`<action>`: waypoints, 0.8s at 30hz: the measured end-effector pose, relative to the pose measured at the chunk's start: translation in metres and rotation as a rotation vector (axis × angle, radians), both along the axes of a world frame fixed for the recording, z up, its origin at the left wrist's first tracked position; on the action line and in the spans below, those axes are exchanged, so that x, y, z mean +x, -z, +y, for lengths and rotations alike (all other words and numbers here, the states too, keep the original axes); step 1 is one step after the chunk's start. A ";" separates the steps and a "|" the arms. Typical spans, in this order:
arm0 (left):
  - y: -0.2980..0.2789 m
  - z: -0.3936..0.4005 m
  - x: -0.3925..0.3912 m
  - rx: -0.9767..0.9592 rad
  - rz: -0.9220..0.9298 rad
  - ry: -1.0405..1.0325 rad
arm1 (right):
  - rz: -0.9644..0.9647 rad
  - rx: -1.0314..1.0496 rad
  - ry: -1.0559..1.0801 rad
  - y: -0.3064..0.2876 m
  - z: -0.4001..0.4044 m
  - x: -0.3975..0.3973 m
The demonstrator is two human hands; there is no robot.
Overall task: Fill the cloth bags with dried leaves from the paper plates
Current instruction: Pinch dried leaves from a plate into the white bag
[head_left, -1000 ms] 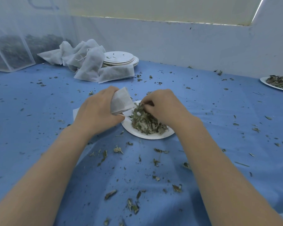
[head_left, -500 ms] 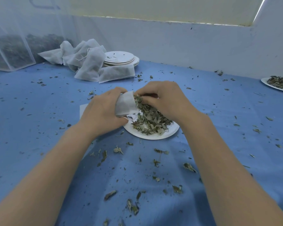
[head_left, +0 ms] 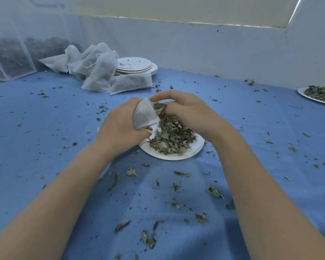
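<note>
Both hands are now raised a little higher above the plate than a moment ago, and the right hand (head_left: 191,113) is bringing a pinch of leaves up to the mouth of the bag, where earlier it was down in the pile.

Under the fingers the blue cloth (head_left: 45,137) is covering the whole table, with crumbs of leaf lying all over it. Far beyond the fingers, at the wall, a heap of cloth bags (head_left: 98,70) is lying, and just to its right a stack of paper plates (head_left: 134,63) is standing. Well to the right of the fingers another plate with leaves (head_left: 308,95) is sitting at the edge of the view.

Directly below the fingers the paper plate (head_left: 193,152) is holding the pile of dried leaves (head_left: 172,139). The left hand (head_left: 120,128) is gripping the small cloth bag (head_left: 144,117), its fingers curled around the cloth, and the bag's mouth is turned toward the right hand. The fingers of the right hand are curled together, pinching dried leaves at that opening.
</note>
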State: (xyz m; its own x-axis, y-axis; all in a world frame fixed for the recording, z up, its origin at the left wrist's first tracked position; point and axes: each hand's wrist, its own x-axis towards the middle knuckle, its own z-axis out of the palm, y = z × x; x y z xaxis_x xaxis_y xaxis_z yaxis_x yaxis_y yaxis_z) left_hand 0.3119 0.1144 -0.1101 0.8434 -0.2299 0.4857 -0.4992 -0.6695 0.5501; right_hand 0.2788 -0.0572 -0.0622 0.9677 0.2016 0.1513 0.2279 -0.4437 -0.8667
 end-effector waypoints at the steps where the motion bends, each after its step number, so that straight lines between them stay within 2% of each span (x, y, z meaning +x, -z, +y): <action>1: 0.000 0.000 0.000 -0.014 0.005 -0.009 | 0.041 0.069 -0.017 -0.001 -0.002 0.001; 3: -0.001 0.000 -0.001 -0.029 0.011 -0.028 | 0.050 0.156 -0.053 -0.001 -0.004 0.001; 6: -0.003 -0.001 -0.001 -0.049 0.011 -0.059 | 0.000 0.111 -0.015 0.002 -0.007 0.000; 8: -0.004 -0.001 -0.002 -0.070 0.023 -0.062 | 0.028 0.094 -0.007 0.003 -0.008 -0.001; 11: -0.004 -0.002 -0.003 -0.074 0.027 -0.042 | 0.079 0.191 -0.049 0.007 -0.003 0.001; 17: -0.006 0.000 -0.005 -0.050 -0.019 -0.025 | -0.041 0.223 0.071 0.007 -0.003 0.005; 24: -0.009 0.000 -0.008 0.091 -0.063 0.021 | -0.215 -0.078 0.119 -0.003 0.001 -0.001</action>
